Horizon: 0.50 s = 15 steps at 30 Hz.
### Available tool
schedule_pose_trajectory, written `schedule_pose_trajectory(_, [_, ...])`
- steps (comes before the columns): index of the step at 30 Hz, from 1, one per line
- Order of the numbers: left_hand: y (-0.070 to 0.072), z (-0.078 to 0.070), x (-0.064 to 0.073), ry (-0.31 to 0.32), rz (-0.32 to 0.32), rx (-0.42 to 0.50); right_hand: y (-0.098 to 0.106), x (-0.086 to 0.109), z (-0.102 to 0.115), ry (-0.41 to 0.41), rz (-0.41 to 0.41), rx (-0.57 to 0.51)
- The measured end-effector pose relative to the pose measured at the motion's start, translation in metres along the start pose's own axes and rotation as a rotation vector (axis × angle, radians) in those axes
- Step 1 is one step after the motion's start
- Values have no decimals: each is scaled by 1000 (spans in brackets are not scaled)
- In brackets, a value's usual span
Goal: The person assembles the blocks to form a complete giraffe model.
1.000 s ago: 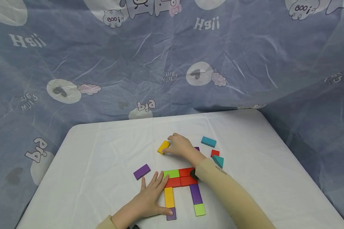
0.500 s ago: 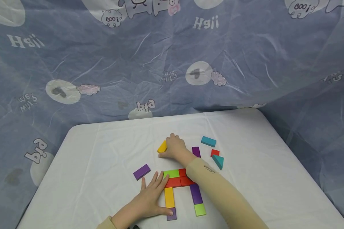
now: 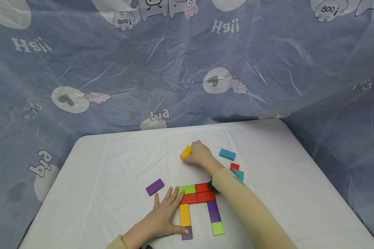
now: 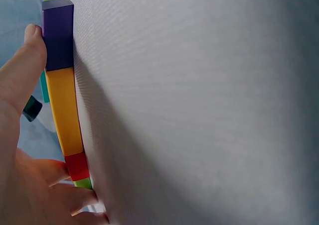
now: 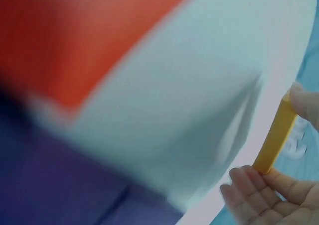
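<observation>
My right hand (image 3: pixel 200 154) pinches a yellow rectangular block (image 3: pixel 185 151) towards the back of the table. In the right wrist view, thumb and fingers grip this yellow block (image 5: pixel 275 135) by its two ends. My left hand (image 3: pixel 161 218) lies with fingers spread along a flat arrangement of blocks. Its thumb touches a short purple block (image 3: pixel 188 236); its fingertips touch the left red block (image 3: pixel 190 198) and the light green block (image 3: pixel 188 189). A second yellow block (image 3: pixel 185 215) joins the purple and red ones. Opposite stand a long purple block (image 3: pixel 214 211) and another green block (image 3: pixel 218 228).
A loose purple block (image 3: pixel 154 187) lies left of the arrangement. To the right are a teal rectangular block (image 3: pixel 227 154), a small red block (image 3: pixel 234 166) and a teal triangular block (image 3: pixel 238 174), partly behind the right sleeve. A patterned curtain (image 3: pixel 174 69) hangs behind the white table (image 3: pixel 112 166).
My right hand has shifted its fingers around the yellow block and carried it a little back and to the right. My left hand has stayed in place.
</observation>
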<state>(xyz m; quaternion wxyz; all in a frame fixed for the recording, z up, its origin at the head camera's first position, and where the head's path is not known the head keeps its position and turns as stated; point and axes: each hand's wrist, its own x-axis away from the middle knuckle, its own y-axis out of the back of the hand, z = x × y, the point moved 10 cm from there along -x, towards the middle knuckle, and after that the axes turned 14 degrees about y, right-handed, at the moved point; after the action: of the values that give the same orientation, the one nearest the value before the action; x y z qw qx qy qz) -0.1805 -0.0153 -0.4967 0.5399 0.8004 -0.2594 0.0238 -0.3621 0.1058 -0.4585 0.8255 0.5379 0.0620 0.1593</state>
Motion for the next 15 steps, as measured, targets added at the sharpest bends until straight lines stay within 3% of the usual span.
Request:
schedule_pose_trajectory(7, [1,0,0,-5,-13,0,30,9,-50,-51,-19,-130])
schedule_pose_trajectory(15, [1,0,0,-15,-24,1,36,14,-84,-90,9,-91])
